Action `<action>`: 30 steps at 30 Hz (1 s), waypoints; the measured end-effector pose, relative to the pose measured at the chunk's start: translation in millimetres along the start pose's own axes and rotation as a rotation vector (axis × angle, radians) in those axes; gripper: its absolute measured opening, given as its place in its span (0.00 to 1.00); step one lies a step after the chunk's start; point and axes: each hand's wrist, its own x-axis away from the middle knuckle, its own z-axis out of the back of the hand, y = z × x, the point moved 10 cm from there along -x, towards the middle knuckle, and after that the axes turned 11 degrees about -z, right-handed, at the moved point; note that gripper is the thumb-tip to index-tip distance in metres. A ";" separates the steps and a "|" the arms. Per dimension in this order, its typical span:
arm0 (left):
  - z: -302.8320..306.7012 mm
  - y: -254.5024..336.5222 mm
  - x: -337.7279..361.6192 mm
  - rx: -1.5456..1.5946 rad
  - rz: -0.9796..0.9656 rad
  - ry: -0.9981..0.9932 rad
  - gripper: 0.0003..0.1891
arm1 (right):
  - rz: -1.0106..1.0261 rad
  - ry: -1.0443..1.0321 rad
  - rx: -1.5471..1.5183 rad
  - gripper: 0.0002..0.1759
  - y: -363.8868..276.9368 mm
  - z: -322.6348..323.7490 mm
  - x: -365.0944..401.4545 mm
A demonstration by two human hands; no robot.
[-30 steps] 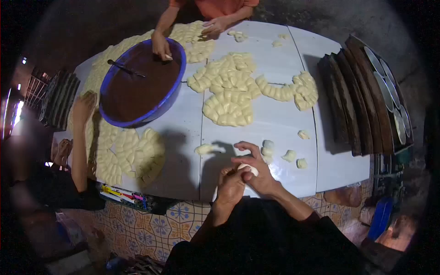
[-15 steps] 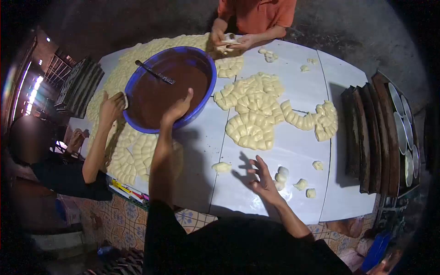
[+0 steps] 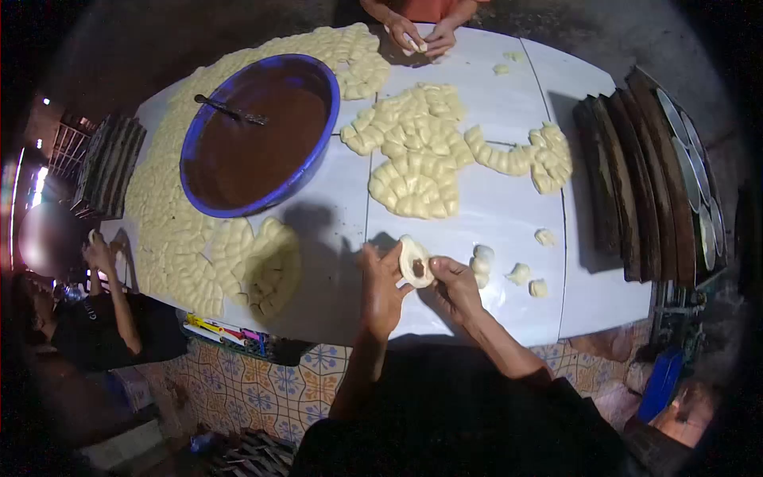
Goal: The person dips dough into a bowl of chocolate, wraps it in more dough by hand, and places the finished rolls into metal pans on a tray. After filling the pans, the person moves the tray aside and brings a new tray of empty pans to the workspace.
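A flattened piece of dough (image 3: 408, 248) with a dab of brown filling (image 3: 419, 269) on it is held up between my two hands over the table. My left hand (image 3: 383, 292) has its fingers around the left edge of the dough. On the other side my right hand (image 3: 456, 292) pinches its right edge, beside the filling. Just right of that hand sit a few small dough balls (image 3: 481, 265). A blue basin (image 3: 187, 195) of brown filling (image 3: 258, 155) stands at the upper left, with a dark-handled spoon (image 3: 230, 111) lying in it.
Joined dough pieces (image 3: 417, 187) cover mid-table, with more around the basin (image 3: 171, 254). Loose lumps (image 3: 518, 274) lie at right. Stacked dark trays (image 3: 616, 191) stand at the right edge. Co-workers' hands (image 3: 417, 40) are opposite; another person's hand (image 3: 99, 253) is at left.
My left hand has come from over the basin to the front of the table. Both hands now hold dough with filling. The left co-worker's hand has pulled back from the basin. The view has shifted.
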 end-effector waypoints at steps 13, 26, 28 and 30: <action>-9.4 -33.1 43.6 -0.387 -0.170 -0.070 0.12 | 0.933 0.021 0.786 0.07 -49.1 -13.1 92.5; -31.5 -18.5 61.4 -0.217 -0.414 -0.183 0.23 | -0.021 -0.532 0.705 0.31 9.9 3.3 53.4; -20.8 -4.5 59.2 -0.211 -0.585 -0.106 0.16 | 0.413 -0.348 1.024 0.36 -27.3 -4.0 48.6; -0.3 -4.5 49.7 -0.253 -0.595 0.052 0.12 | 0.616 -0.259 1.253 0.42 -48.6 -6.1 32.4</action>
